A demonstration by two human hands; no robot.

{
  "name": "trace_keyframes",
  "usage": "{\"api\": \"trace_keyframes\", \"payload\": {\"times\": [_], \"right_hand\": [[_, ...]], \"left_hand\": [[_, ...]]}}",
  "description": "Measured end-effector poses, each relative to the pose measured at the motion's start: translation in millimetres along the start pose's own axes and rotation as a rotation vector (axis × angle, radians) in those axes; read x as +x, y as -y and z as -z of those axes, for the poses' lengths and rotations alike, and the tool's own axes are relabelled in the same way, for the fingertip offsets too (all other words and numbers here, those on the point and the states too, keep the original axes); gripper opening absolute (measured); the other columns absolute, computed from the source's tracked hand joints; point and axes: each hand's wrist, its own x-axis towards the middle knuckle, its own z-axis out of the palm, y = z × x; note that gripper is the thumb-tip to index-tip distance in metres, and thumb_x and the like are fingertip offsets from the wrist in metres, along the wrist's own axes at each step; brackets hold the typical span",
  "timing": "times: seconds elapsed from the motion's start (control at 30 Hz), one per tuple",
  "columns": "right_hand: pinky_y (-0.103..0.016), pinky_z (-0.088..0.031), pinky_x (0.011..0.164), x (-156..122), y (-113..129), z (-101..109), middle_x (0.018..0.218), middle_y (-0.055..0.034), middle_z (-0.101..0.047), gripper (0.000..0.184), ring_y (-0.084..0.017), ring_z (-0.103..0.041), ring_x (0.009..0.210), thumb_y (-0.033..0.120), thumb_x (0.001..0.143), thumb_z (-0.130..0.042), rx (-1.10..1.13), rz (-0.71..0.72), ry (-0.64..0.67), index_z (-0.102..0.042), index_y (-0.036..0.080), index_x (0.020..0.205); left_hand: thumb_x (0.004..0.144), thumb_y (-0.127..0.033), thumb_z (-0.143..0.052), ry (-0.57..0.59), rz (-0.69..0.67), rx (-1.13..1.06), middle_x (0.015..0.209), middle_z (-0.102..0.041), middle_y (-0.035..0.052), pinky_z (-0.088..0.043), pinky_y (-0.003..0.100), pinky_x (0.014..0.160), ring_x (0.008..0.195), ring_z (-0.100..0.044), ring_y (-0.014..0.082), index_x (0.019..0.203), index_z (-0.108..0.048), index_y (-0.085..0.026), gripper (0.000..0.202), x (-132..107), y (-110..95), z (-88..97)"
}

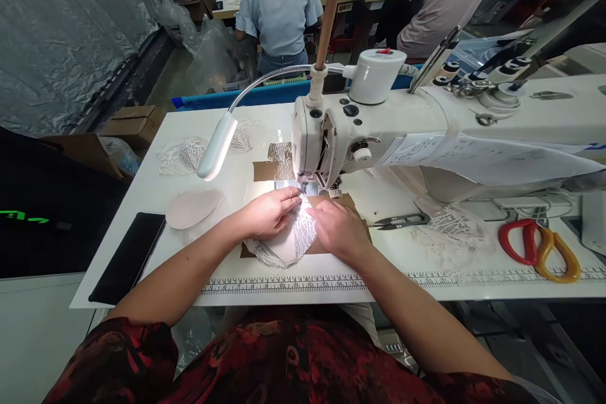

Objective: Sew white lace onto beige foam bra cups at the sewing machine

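Observation:
A white lace piece over a pale pink cup (290, 241) lies on the white table (265, 132) in front of the sewing machine's needle (307, 184). My left hand (269, 211) lies on the lace with its fingers stretched forward, pressing it flat. My right hand (337, 227) rests on the right edge of the same piece, fingers pressed down on it. The white sewing machine (426, 126) stands right behind both hands, its lamp (216, 150) lit.
Thread snips (402, 221) lie right of my hands; red and orange scissors (537, 246) lie farther right. A pink cup (193, 208), loose lace (180, 156) and a black phone (129, 256) sit to the left. Two people sit with their backs turned at tables behind.

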Motion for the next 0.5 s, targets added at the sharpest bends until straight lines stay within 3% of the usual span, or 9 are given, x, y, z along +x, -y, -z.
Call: {"api": "trace_keyframes", "payload": {"times": [0.3, 0.5], "right_hand": [[-0.029, -0.031, 0.063, 2, 6, 0, 0.076, -0.0042, -0.061, 0.027, -0.017, -0.048, 0.071, 0.012, 0.084, -0.044, 0.020, 0.008, -0.006, -0.069, 0.018, 0.092], [-0.028, -0.035, 0.065, -1, 1, 1, 0.078, -0.0044, -0.063, 0.029, -0.017, -0.052, 0.072, 0.013, 0.084, -0.045, 0.105, 0.056, -0.004, -0.069, 0.018, 0.099]], "left_hand": [[0.086, -0.019, -0.046, 0.069, -0.063, -0.021, 0.145, -0.041, 0.0186, -0.038, 0.039, 0.111, 0.135, -0.040, 0.0266, 0.135, -0.049, -0.006, 0.051, 0, 13, 6.6], [0.087, -0.014, -0.044, -0.015, -0.111, 0.011, 0.140, -0.048, 0.0162, -0.044, 0.039, 0.107, 0.130, -0.046, 0.0249, 0.129, -0.055, -0.011, 0.043, -2, 15, 7.0]]}}
